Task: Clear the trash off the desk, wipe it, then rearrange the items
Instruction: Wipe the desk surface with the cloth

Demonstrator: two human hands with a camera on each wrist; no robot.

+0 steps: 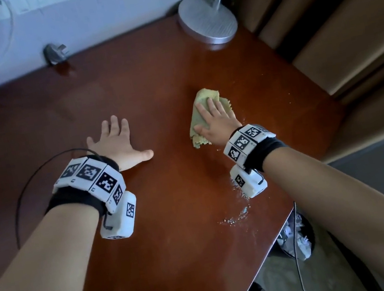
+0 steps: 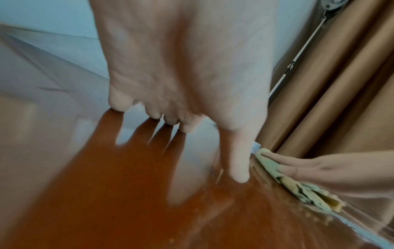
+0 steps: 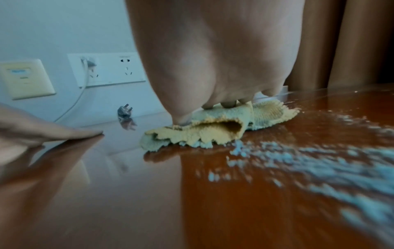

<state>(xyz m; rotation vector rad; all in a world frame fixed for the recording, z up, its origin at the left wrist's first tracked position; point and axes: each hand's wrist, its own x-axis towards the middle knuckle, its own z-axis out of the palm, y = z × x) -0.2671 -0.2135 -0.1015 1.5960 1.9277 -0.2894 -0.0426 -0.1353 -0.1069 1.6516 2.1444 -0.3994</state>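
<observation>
A crumpled yellow cloth (image 1: 205,96) (image 3: 213,131) (image 2: 283,178) lies on the glossy brown desk (image 1: 170,200), right of its middle. My right hand (image 1: 214,120) (image 3: 213,59) presses flat on the cloth with straight fingers. My left hand (image 1: 118,143) (image 2: 181,75) rests palm down on the bare desk to the left of the cloth, fingers spread, holding nothing. Pale crumbs (image 1: 237,217) (image 3: 319,160) are strewn on the desk near my right wrist and toward the front edge.
A round silver lamp base (image 1: 208,20) stands at the desk's back right corner. A loose grey plug (image 1: 55,52) (image 3: 124,110) lies at the back edge by the wall. Brown curtains (image 1: 342,16) hang right. A bin with trash (image 1: 297,239) sits below the desk's right edge.
</observation>
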